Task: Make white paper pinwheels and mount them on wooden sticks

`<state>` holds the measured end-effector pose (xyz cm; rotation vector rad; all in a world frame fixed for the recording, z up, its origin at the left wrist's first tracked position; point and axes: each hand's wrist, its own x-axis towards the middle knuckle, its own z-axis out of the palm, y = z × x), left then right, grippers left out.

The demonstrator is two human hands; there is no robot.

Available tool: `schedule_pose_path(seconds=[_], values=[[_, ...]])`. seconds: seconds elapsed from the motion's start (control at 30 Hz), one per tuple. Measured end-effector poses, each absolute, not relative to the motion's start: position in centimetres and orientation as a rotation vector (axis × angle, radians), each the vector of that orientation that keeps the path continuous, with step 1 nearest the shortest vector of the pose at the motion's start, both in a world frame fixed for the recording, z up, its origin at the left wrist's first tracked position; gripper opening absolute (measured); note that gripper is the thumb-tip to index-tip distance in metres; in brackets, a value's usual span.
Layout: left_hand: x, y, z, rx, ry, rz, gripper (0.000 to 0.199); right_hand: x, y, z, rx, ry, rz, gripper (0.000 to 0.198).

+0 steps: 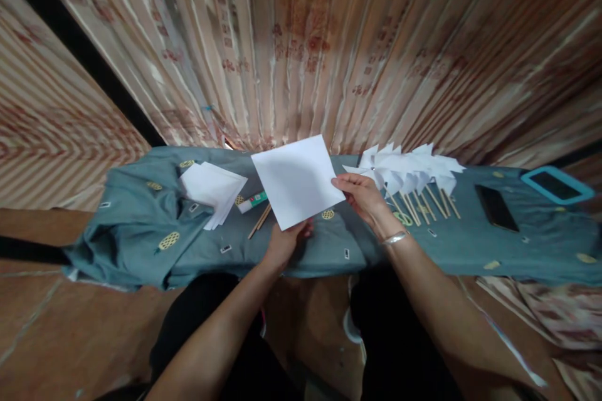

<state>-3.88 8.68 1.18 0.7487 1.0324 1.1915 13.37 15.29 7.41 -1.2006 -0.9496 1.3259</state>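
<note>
A square sheet of white paper [297,178] is held up, tilted, above the cloth-covered table. My right hand [360,193] pinches its right corner, with the thumb on top. My left hand [288,239] grips the lower edge from below, and the paper hides part of its fingers. To the left lies a fanned stack of white paper sheets [211,187]. Between the stack and the held sheet are a glue stick [253,202] with a green label and a few thin wooden sticks [259,220], partly covered by the sheet. Several white paper pinwheels [414,169] on sticks lie right of my right hand.
Green-handled scissors [403,218] lie under the pinwheel sticks. Farther right are a dark phone [496,207] and a blue-framed tablet [557,185]. The grey-green cloth [136,225] is rumpled at the left end. A patterned curtain [301,50] hangs close behind the table.
</note>
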Motion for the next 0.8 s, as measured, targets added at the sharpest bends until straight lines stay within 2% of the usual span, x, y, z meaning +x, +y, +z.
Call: schedule_pose_path(seconds=[0.2,0.43,0.8], values=[[-5.0,9.5,2.0,0.546,1.001,1.337,0.05,16.8,13.1,4.7,-1.316,-0.898,1.284,0.04],[-4.6,9.5,1.7,0.645,1.122,1.209,0.038,17.6,12.5,2.7,-1.31,-0.855,1.332,0.038],[-4.7,10.1,1.8,0.617,1.175,1.269,0.046,17.8,12.6,3.5,-1.313,-0.906,1.367,0.041]])
